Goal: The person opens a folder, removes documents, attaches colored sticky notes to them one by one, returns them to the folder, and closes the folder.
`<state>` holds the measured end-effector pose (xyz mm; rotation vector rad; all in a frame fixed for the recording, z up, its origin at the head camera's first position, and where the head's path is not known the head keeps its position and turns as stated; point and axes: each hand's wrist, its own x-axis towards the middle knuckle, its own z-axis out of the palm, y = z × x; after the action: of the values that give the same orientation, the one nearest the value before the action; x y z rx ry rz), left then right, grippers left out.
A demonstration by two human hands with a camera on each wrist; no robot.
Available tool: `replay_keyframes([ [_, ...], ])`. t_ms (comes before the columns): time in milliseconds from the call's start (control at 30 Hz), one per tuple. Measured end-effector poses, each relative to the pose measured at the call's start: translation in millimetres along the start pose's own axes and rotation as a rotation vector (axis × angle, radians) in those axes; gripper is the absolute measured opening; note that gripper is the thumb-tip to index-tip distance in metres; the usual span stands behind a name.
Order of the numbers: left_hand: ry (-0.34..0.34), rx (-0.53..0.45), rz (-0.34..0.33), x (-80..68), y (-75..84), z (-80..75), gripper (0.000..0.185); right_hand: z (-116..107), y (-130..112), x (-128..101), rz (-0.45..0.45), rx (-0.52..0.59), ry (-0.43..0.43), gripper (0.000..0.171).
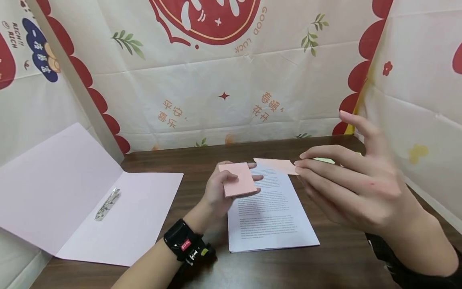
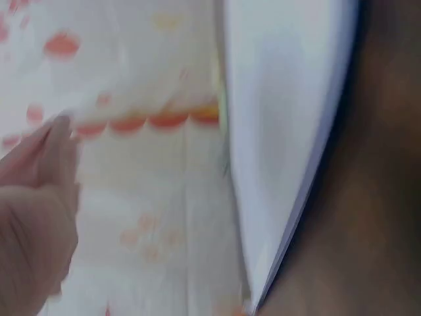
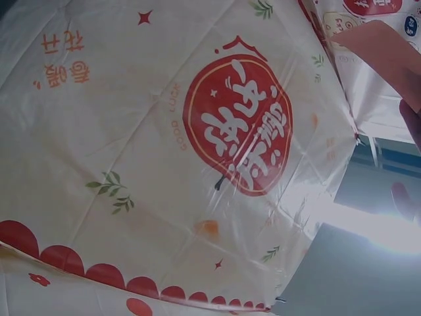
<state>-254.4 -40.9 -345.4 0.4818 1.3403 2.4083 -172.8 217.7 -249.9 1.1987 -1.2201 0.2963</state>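
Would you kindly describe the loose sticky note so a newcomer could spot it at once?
On the dark wooden table lies a printed paper stack. Just above its far edge, the right hand pinches a single pink sticky note. Unlike the thick sticky-note pad gripped by the left hand, it is one thin sheet.

An open pink folder [image 1: 72,192] lies on the dark wooden table [image 1: 202,154].

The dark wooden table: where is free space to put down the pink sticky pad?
The dark wooden table is bare in front of the white printed paper stack, between both forearms, and in the strip between that stack and the open pale pink folder. The far edge by the patterned cloth backdrop is also bare. Around the left hand holding the pink sticky pad and the right hand it is crowded.
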Motion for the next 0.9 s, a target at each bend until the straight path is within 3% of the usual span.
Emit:
replay_keyframes([
  [100, 0.043, 0.130, -0.035, 14.9, 19.5, -14.2, 0.028, 4, -8, 18, 0.007, -0.025, -0.007, 0.015],
  [267, 0.238, 0.480, -0.080, 63.7, 51.2, -36.0, 0.044, 6, -9, 23, 0.031, -0.043, -0.022, 0.020],
  [400, 0.388, 0.733, -0.068, 95.0, 64.1, -52.8, 0.056, 4, -6, 23, 0.060, -0.031, -0.061, 0.024],
  [500, 0.494, 0.804, -0.046, 109.8, 60.2, -68.0, 0.059, 3, -4, 20, 0.071, -0.018, -0.096, 0.025],
  [667, 0.633, 0.918, -0.033, 129.9, 37.6, -98.6, 0.061, 8, -2, 21, 0.050, -0.006, -0.107, 0.025],
  [767, 0.687, 1.043, -0.045, 133.8, 27.5, -113.2, 0.057, 11, -5, 24, 0.032, -0.009, -0.125, 0.025],
  [900, 0.721, 1.285, -0.123, 131.5, 20.5, -126.5, 0.044, 13, -8, 27, 0.003, -0.024, -0.160, 0.024],
])
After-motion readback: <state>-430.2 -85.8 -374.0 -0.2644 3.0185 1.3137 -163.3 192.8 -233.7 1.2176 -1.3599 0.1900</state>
